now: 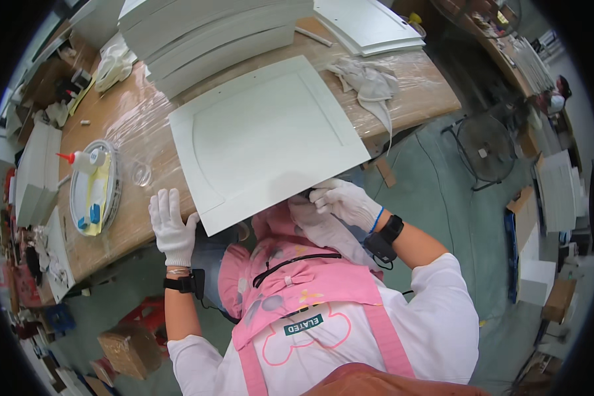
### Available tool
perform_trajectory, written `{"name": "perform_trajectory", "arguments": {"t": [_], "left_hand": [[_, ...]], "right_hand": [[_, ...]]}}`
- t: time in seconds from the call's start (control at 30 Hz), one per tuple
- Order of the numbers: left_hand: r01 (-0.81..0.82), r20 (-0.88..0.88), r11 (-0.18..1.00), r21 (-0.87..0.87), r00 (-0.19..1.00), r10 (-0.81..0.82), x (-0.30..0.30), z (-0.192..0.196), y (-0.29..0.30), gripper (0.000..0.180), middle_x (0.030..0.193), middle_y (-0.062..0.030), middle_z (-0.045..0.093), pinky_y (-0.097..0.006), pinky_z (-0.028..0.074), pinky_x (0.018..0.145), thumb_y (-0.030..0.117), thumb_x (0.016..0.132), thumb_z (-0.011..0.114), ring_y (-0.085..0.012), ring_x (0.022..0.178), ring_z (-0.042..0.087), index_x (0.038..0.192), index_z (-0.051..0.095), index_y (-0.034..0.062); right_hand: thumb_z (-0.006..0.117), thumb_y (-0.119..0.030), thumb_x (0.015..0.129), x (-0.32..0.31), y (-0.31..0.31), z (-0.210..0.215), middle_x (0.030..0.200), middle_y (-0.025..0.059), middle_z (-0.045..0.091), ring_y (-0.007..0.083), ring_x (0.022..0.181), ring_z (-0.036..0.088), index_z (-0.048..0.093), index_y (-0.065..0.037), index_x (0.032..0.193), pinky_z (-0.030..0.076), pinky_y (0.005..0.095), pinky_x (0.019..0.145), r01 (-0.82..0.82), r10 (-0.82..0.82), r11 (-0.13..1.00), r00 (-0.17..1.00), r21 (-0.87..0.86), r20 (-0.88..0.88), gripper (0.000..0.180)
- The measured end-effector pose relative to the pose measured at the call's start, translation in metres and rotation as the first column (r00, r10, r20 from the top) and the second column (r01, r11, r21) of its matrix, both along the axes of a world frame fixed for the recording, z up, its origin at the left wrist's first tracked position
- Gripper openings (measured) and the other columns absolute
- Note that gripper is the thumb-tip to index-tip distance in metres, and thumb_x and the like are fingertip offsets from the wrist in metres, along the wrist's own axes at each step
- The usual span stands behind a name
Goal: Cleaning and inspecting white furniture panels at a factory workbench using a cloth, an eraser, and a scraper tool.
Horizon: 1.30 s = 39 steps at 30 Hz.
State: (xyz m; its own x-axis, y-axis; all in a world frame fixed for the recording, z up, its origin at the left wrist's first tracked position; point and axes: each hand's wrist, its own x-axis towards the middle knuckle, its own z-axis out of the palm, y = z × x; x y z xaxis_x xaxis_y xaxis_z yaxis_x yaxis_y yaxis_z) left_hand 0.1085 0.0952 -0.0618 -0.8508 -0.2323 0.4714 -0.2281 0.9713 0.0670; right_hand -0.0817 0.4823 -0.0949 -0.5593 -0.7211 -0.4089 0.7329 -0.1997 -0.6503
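In the head view, a white panel (267, 132) lies flat on the wrapped table (131, 221), its near edge jutting a little past the table's side, toward the person. The left hand (173, 231), in a white glove, is beside the panel's near left corner, fingers straight and close together with the thumb held out; whether the thumb touches the panel I cannot tell. The right hand (350, 203), gloved too, is at the panel's near edge, toward its right corner, fingers curled inward (what sits between them I cannot make out, though something dark shows at their tips). A pale cloth (323, 228) hangs just below that hand, over the pink apron (290, 280).

Behind the panel rises a stack of white boards (211, 43); behind it to the right lie more boards (369, 30). A crumpled rag (369, 78) is right of the panel. Left of it are a clear cup (141, 174) and, farther off, an oval tray (116, 181) holding a red-tipped bottle (82, 162) and blue pieces (95, 212).
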Motion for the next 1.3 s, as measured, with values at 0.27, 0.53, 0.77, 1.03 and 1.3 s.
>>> {"name": "perform_trajectory", "arguments": {"t": [0.27,0.53,0.77,1.03,1.3], "left_hand": [[0.141,0.15,0.99,0.006,0.979,-0.141,-0.036,-0.007,-0.004,0.073,0.151,-0.0176,0.043,-0.058,0.025,0.119,0.032,0.077,0.077,-0.0431,0.143,0.035,0.143,0.05,0.0114],[0.267,-0.012,0.964,-0.017,0.964,-0.267,-0.051,0.028,-0.008,0.05,0.138,-0.0159,0.057,-0.058,0.032,0.113,0.026,0.076,0.075,-0.0423,0.135,0.044,0.121,0.063,0.0079],[0.553,-0.502,0.805,0.216,0.77,-0.394,-0.104,0.074,-0.02,0.028,0.131,-0.0191,0.061,-0.049,0.04,0.11,0.015,0.086,0.071,-0.0371,0.127,0.054,0.111,0.064,0.006],[0.532,-0.604,0.544,0.649,0.795,-0.057,-0.125,0.102,-0.028,0.04,0.108,-0.0082,0.07,-0.031,0.049,0.087,0.039,0.092,0.072,-0.0142,0.089,0.06,0.105,0.065,0.0018],[0.434,-0.515,0.563,0.703,0.857,-0.016,-0.147,0.099,-0.048,0.032,0.099,-0.0036,0.069,-0.024,0.046,0.074,0.026,0.096,0.065,-0.0082,0.077,0.054,0.116,0.065,0.0014]], "right_hand": [[0.05,0.007,0.088,0.0,0.006,0.013,0.106,0.0132,0.066,0.0182,0.086,0.066,0.054,0.006,0.133,0.057,0.0319,0.079,0.0,0.0,1.0,1.0,0.021,0.026,0.045],[0.053,0.002,0.09,-0.021,-0.005,0.036,0.106,0.0135,0.064,0.0177,0.086,0.062,0.059,0.004,0.121,0.055,0.0326,0.079,0.055,-0.061,0.997,0.992,-0.052,-0.109,0.032],[0.056,-0.006,0.092,-0.102,-0.012,0.095,0.113,0.0111,0.067,0.0185,0.09,0.065,0.06,0.002,0.124,0.054,0.0318,0.082,0.306,-0.233,0.951,0.793,0.037,-0.563,0.034],[0.062,-0.022,0.099,-0.239,-0.055,0.095,0.119,0.0028,0.062,0.0104,0.105,0.057,0.045,-0.003,0.146,0.048,0.0249,0.088,0.454,-0.03,0.884,0.294,0.112,-0.955,0.053],[0.066,-0.017,0.097,-0.263,-0.083,0.116,0.114,0.0047,0.066,0.0135,0.104,0.061,0.064,-0.007,0.124,0.05,0.0296,0.093,0.457,0.025,0.876,0.278,0.155,-0.96,0.029]]}}
